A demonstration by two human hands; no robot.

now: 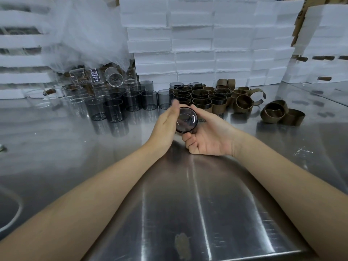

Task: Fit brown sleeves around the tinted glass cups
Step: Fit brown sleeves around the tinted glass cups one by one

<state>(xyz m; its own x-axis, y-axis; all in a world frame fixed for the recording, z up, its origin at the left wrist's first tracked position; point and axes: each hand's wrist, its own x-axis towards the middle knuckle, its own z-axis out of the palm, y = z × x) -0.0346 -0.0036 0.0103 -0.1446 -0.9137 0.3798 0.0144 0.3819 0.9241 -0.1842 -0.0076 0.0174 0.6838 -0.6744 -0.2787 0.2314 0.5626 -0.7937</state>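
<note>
A tinted glass cup (186, 120) lies on its side above the steel table, its round base facing me. My right hand (207, 136) grips it from the right, fingers curled round its wall. My left hand (167, 125) has straight fingers and lies flat against the cup's left side. Whether a sleeve sits on this cup is hidden by my hands. Bare tinted cups (131, 100) stand in rows behind on the left. Cups with brown sleeves (199, 98) stand just beyond my hands. Loose brown sleeves (275, 113) lie to the right.
Clear glass cups (84, 81) pile up at the back left under white foam netting (90, 34). Stacked white foam boxes (207, 44) wall off the back. The steel table (188, 204) spreads toward me, with a curved rim (13, 210) at the left edge.
</note>
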